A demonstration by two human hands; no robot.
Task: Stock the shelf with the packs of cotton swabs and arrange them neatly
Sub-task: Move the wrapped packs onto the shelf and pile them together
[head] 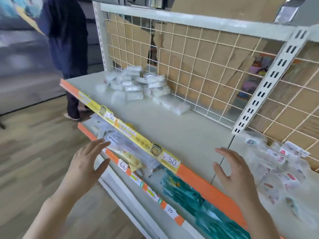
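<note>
Both hands up front and empty: left hand [87, 163] hovers with fingers spread in front of the orange shelf edge [207, 185], right hand [234, 171] hovers open over the shelf [172, 128], palm inward. Just right of it, a loose heap of clear packets [283, 171]. Farther back, the packs of cotton swabs [138, 85] sit piled untidily against the wire grid [198, 66]. Beyond the shelf's left end, a person in dark clothes [69, 40] stands.

The packs of cotton swabs [136, 83] were blurred, their labels unreadable; the bystander [67, 40] was cut off above the shoulders.
</note>
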